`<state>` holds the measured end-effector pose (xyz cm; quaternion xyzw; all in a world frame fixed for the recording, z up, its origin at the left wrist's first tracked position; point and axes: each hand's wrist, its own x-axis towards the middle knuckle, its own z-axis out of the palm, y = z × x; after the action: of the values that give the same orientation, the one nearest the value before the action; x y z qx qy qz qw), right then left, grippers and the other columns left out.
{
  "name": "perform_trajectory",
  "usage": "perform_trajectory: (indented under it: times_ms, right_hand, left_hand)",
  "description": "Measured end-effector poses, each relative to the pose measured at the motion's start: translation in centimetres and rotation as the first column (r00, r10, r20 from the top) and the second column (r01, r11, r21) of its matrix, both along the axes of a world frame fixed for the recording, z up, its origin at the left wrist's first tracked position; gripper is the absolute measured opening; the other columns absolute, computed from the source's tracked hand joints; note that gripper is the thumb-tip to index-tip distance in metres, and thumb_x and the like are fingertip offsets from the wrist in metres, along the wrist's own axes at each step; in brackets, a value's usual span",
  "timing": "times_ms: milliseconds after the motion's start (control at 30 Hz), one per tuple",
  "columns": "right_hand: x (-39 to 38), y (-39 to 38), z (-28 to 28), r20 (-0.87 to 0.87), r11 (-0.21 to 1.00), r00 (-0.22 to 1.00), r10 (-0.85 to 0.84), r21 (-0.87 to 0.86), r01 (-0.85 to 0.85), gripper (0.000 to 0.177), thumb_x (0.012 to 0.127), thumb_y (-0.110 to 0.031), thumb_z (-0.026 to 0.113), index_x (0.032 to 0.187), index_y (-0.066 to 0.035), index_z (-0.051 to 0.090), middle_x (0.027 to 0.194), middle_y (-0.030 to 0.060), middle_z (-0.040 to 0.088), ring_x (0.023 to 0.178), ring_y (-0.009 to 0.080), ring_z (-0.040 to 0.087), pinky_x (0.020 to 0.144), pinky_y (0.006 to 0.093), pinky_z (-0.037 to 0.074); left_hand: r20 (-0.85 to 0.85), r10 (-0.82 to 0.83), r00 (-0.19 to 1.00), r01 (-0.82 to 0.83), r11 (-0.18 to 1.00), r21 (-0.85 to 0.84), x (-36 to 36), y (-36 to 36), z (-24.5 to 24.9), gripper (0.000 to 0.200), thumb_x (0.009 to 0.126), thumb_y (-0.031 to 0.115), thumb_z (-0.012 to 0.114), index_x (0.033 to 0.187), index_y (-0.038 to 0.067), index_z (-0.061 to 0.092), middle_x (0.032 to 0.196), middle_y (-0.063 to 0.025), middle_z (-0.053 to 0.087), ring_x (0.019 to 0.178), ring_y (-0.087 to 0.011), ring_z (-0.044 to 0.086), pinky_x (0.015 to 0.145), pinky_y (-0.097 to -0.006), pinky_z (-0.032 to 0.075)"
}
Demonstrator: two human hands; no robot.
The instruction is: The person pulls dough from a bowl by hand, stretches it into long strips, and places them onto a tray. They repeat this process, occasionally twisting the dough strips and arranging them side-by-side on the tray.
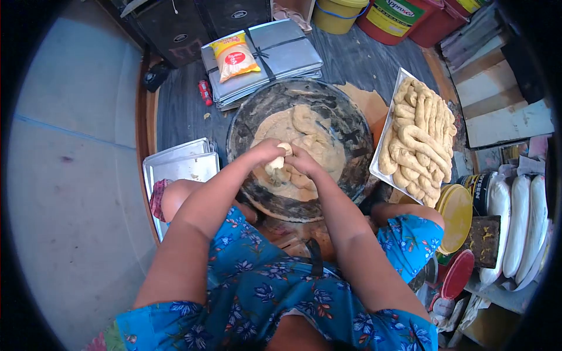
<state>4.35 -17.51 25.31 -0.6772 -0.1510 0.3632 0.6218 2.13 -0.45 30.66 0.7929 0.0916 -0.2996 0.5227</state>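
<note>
Here, the fingers of the left hand (264,153) and of the right hand (302,162) are clamping together on one small dough piece (280,158), which is sitting pinched between the two hands with its pale top end poking up between them. Both hands are meeting over the middle of a wide, dark round pan (354,131). The dough piece is hanging just above the dough mass (301,126) that is lying spread across the pan's bottom. Whether the piece is touching that mass cannot be told, because the hands are covering its underside. Both forearms are reaching forward from a blue flowered dress (263,281), and the pan is resting on dark planks (175,111) between the person's knees. Just beside the pan on the right, a white tray (391,111) is lying tilted in the view and is carrying a heap of rolled dough ropes (418,137), packed side by side. On the left, near the left knee, a stack of bare metal trays (181,167) is lying flat. Beyond the pan, a second stack of flat sheets (290,52) is lying tied with a black band, and a yellow packet (235,57) is resting on top of it. A small red object (205,92) is lying on the planks next to that stack. At the far right, yellow lids (458,212) and a red lid (458,274) are standing close to long white bags (518,225).
</note>
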Motion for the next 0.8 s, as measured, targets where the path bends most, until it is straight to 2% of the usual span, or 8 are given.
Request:
perform_trajectory:
  times_ms: [33, 167, 333, 433, 533, 633, 733, 800]
  right_hand:
    - [0.4, -0.2, -0.3, 0.043, 0.998, 0.998, 0.044, -0.051, -0.042, 0.044, 0.078, -0.014, 0.061, 0.119, -0.003, 0.054, 0.105, 0.0126, 0.062, 0.098, 0.0212, 0.057, 0.088, 0.0313, 0.043]
    - [1.9, -1.7, -0.3, 0.164, 0.969, 0.972, 0.166, -0.21, -0.13, 0.034, 0.079, -0.013, 0.057, 0.111, -0.002, 0.059, 0.101, 0.0097, 0.063, 0.093, 0.0177, 0.057, 0.083, 0.0301, 0.044]
    - [3.5, -2.3, 2.0, -0.003, 0.945, 0.968, 0.251, -0.217, -0.246, 0.035, 0.078, -0.012, 0.056, 0.112, -0.002, 0.058, 0.101, 0.0061, 0.062, 0.091, 0.0165, 0.057, 0.082, 0.029, 0.045]
    - [1.7, -1.2, 4.8, 0.007, 0.974, 0.975, 0.221, -0.06, -0.22, 0.038, 0.076, -0.021, 0.062, 0.109, -0.002, 0.06, 0.099, 0.0117, 0.063, 0.094, 0.0193, 0.059, 0.084, 0.0305, 0.045]
    - [0.9, 0.3, 3.7, 0.114, 0.898, 0.905, 0.409, -0.227, -0.377, 0.051, 0.075, -0.028, 0.067, 0.117, -0.003, 0.055, 0.105, 0.0108, 0.063, 0.097, 0.0184, 0.058, 0.086, 0.0306, 0.044]
    - [0.1, 0.1, 4.7, 0.119, 0.978, 0.973, 0.197, -0.099, -0.186, 0.047, 0.08, -0.026, 0.069, 0.118, -0.001, 0.054, 0.105, 0.008, 0.063, 0.095, 0.0187, 0.058, 0.087, 0.0309, 0.044]
    - [-0.2, -0.6, 4.3, 0.084, 0.984, 0.981, 0.175, -0.056, -0.171, 0.043, 0.083, -0.026, 0.067, 0.117, -0.002, 0.055, 0.105, 0.0096, 0.063, 0.094, 0.0195, 0.059, 0.087, 0.0315, 0.044]
    - [-0.4, -1.0, 4.0, 0.13, 0.957, 0.955, 0.267, -0.155, -0.246, 0.041, 0.084, -0.026, 0.065, 0.117, -0.003, 0.055, 0.104, 0.0104, 0.064, 0.093, 0.0197, 0.059, 0.086, 0.0321, 0.044]
  left_hand:
    - [0.107, -0.144, 0.984, 0.119, 0.97, 0.213, 0.3, 0.6, 0.6, 0.035, 0.074, 0.024, 0.06, 0.096, -0.003, 0.063, 0.086, -0.0179, 0.065, 0.081, -0.0253, 0.063, 0.071, -0.0359, 0.047]
    - [0.05, -0.426, 0.903, 0.397, 0.874, 0.28, 1.0, 2.3, 3.5, 0.038, 0.072, 0.024, 0.061, 0.1, -0.002, 0.063, 0.087, -0.018, 0.066, 0.079, -0.025, 0.063, 0.071, -0.0359, 0.048]
    - [0.0, -0.493, 0.87, 0.48, 0.845, 0.236, 1.4, 4.6, 6.8, 0.038, 0.07, 0.022, 0.064, 0.1, -0.001, 0.064, 0.082, -0.0105, 0.067, 0.072, -0.018, 0.061, 0.067, -0.0336, 0.047]
    - [0.019, -0.507, 0.862, 0.493, 0.845, 0.205, 1.5, 4.8, 6.8, 0.036, 0.07, 0.022, 0.064, 0.098, -0.001, 0.064, 0.082, -0.0097, 0.067, 0.073, -0.0169, 0.06, 0.067, -0.0324, 0.047]
    - [-0.006, -0.441, 0.898, 0.439, 0.894, 0.09, 1.7, 4.1, 4.2, 0.036, 0.07, 0.022, 0.064, 0.097, -0.001, 0.064, 0.083, -0.0093, 0.066, 0.077, -0.016, 0.059, 0.07, -0.0309, 0.046]
    - [0.104, -0.313, 0.944, 0.325, 0.937, -0.131, 0.5, 2.9, 4.6, 0.04, 0.07, 0.026, 0.069, 0.098, -0.002, 0.061, 0.087, -0.0083, 0.064, 0.086, -0.016, 0.058, 0.077, -0.0303, 0.045]
    - [0.195, -0.232, 0.953, 0.232, 0.972, 0.021, -0.1, 2.2, 3.8, 0.045, 0.069, 0.029, 0.072, 0.1, -0.002, 0.061, 0.092, -0.0114, 0.065, 0.089, -0.0196, 0.06, 0.077, -0.0312, 0.045]
    - [0.203, -0.433, 0.879, 0.419, 0.902, 0.109, 0.0, 2.0, 3.7, 0.043, 0.068, 0.029, 0.071, 0.099, 0.001, 0.062, 0.092, -0.0137, 0.066, 0.087, -0.023, 0.061, 0.076, -0.033, 0.046]
